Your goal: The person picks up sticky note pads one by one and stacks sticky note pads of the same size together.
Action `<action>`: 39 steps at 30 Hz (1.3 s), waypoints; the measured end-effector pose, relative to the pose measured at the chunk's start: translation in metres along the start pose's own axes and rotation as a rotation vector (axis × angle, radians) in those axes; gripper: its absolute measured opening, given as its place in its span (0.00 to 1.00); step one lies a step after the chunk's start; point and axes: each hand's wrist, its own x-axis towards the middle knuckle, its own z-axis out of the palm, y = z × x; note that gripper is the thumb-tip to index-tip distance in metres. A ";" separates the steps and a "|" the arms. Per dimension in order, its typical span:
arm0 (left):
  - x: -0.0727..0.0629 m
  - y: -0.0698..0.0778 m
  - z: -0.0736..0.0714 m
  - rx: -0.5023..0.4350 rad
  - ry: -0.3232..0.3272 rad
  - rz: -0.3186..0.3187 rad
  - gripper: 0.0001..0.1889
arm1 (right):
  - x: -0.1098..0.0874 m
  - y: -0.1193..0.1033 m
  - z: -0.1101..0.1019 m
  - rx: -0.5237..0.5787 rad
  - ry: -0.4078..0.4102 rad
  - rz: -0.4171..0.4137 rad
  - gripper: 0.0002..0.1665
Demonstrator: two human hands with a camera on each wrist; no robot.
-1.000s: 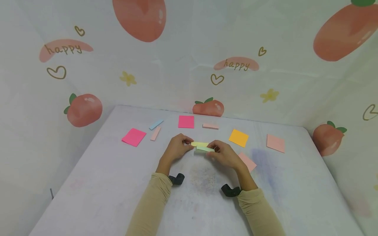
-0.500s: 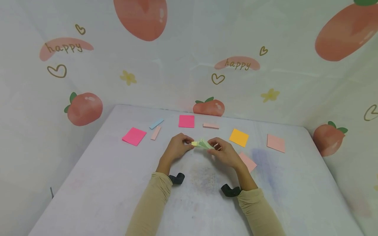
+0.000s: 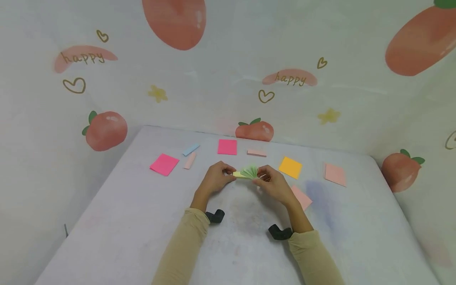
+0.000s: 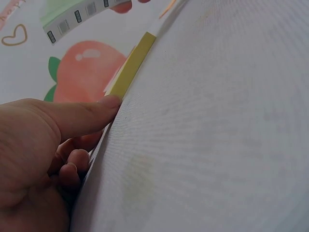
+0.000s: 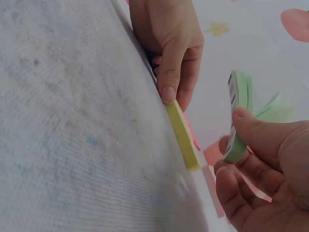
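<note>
Between thumb and fingers, my left hand pinches one end of a narrow yellow sticky note pad, low at the tabletop. My right hand grips a narrow light green sticky note pad just to its right. The green pad's sheets fan out at the top, while barcode-like print shows along its backing in the left wrist view. In the right wrist view the two pads are apart, the green one raised above the yellow one. The left hand's lower fingers are curled and partly hidden.
Around the hands lie bright pink square pads, a blue strip, pale pink strips, an orange square pad and a pale pink square pad. Another pale pink pad sits partly behind the right wrist. Printed cloth rises behind the table.
The green pad has turned in my right hand from lying flat over the yellow pad to upright, its sheets spreading into a fan. The left hand keeps its pinch on the yellow pad.
</note>
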 end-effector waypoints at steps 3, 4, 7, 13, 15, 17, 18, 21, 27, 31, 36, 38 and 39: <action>0.001 0.000 0.002 0.004 -0.010 0.005 0.11 | -0.002 0.001 -0.001 0.027 0.020 0.000 0.18; 0.001 0.000 0.002 0.005 -0.008 0.005 0.11 | -0.002 0.001 -0.002 0.039 0.024 -0.005 0.18; 0.001 0.001 0.002 0.007 -0.004 0.002 0.11 | -0.001 0.000 -0.002 0.049 0.034 -0.012 0.19; 0.000 0.002 0.001 0.009 -0.003 -0.005 0.11 | 0.002 -0.008 -0.001 0.000 0.055 0.004 0.19; 0.000 0.002 0.002 0.011 -0.005 -0.008 0.11 | 0.003 -0.010 -0.001 -0.015 0.059 -0.007 0.18; 0.001 0.001 0.002 0.009 -0.009 -0.007 0.11 | 0.005 -0.012 0.001 -0.031 0.060 -0.020 0.17; 0.001 0.001 0.002 0.008 -0.010 -0.004 0.11 | 0.006 -0.013 0.001 -0.042 0.061 -0.028 0.17; 0.001 0.001 0.002 0.006 -0.014 0.001 0.12 | 0.010 -0.015 0.003 -0.086 0.063 -0.055 0.17; 0.002 0.001 0.003 0.009 -0.013 0.005 0.13 | 0.017 -0.017 0.008 -0.126 0.059 -0.048 0.17; 0.002 0.000 0.003 0.014 -0.011 0.006 0.15 | 0.021 -0.017 0.013 -0.144 0.044 -0.019 0.17; 0.002 0.000 0.002 0.019 -0.004 0.002 0.16 | 0.024 -0.018 0.018 -0.151 0.040 0.012 0.16; 0.002 -0.001 0.003 0.021 -0.005 0.000 0.16 | 0.025 -0.018 0.019 -0.156 0.042 0.027 0.16; 0.002 -0.001 0.003 0.020 -0.006 0.001 0.16 | 0.026 -0.018 0.020 -0.161 0.043 0.032 0.16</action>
